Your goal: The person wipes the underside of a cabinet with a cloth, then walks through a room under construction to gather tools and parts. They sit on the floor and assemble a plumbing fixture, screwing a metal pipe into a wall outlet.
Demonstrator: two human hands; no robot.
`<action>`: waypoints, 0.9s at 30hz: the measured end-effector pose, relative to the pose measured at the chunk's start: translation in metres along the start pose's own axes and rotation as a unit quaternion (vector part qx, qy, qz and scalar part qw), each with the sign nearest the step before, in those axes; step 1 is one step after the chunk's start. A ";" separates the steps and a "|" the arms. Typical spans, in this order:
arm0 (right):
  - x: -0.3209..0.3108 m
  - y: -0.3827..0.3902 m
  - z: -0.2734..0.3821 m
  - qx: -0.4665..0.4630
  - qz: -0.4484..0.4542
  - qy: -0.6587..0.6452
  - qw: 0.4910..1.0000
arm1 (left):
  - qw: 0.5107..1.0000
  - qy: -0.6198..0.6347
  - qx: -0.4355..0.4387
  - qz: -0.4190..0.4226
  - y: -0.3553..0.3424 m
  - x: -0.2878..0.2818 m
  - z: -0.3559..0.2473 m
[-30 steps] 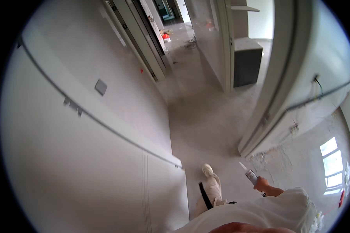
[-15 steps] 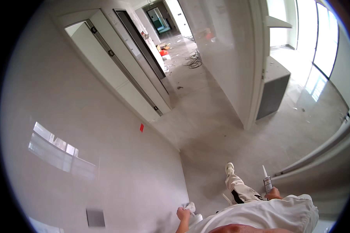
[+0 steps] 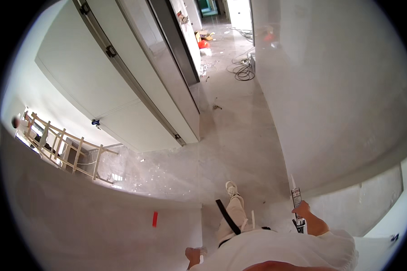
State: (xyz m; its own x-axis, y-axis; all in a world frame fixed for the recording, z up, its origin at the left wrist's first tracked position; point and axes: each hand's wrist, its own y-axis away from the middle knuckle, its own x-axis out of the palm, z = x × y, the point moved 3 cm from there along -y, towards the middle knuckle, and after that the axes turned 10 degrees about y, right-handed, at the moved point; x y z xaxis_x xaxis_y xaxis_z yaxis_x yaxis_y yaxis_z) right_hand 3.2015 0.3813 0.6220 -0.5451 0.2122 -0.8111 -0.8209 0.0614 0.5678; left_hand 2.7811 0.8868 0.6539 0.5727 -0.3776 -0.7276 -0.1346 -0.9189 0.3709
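Note:
My right hand (image 3: 303, 209) is closed around a caulking gun (image 3: 299, 224) fitted with a printed cartridge (image 3: 296, 195), its pale nozzle pointing forward. My left hand (image 3: 192, 254), low at the bottom center, is closed on a crumpled whitish cloth (image 3: 202, 253), which is mostly hidden by my shirt. It is near the grey wall (image 3: 131, 235), which carries a small red strip (image 3: 154, 219). My leg in light trousers and shoe (image 3: 231, 189) shows between my hands.
A corridor floor (image 3: 233, 126) runs ahead, with coiled cables (image 3: 242, 72) and an orange-red object (image 3: 203, 44) farther along. An open white door (image 3: 68, 54) is at left; beyond it stand a wooden frame (image 3: 79, 151) and what looks like another person (image 3: 22, 126). A smooth wall (image 3: 334, 90) lines the right.
The view has advanced and turned into the corridor, bringing the left room and wooden frame into sight. The open room on the right has left view. Both hands still hold their items.

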 end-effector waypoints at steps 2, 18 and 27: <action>-0.028 -0.060 0.043 -0.013 0.001 -0.031 0.999 | 0.987 -0.153 -0.048 0.007 -0.083 0.061 0.006; -0.211 -0.505 0.477 -0.068 0.071 -0.021 0.995 | 0.988 0.133 0.076 0.020 -0.459 0.272 -0.667; -0.367 -0.768 0.637 -0.044 0.032 -0.095 0.994 | 0.992 0.087 -0.093 -0.007 -0.562 0.388 -0.771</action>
State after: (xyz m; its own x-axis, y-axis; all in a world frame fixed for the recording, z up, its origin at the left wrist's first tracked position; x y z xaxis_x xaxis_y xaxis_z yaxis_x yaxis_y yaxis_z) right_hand 4.1404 0.8778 0.5739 -0.5621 0.3939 -0.7273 -0.8014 -0.0421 0.5966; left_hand 3.7023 1.3450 0.6082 0.7067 -0.3237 -0.6291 0.0175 -0.8809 0.4730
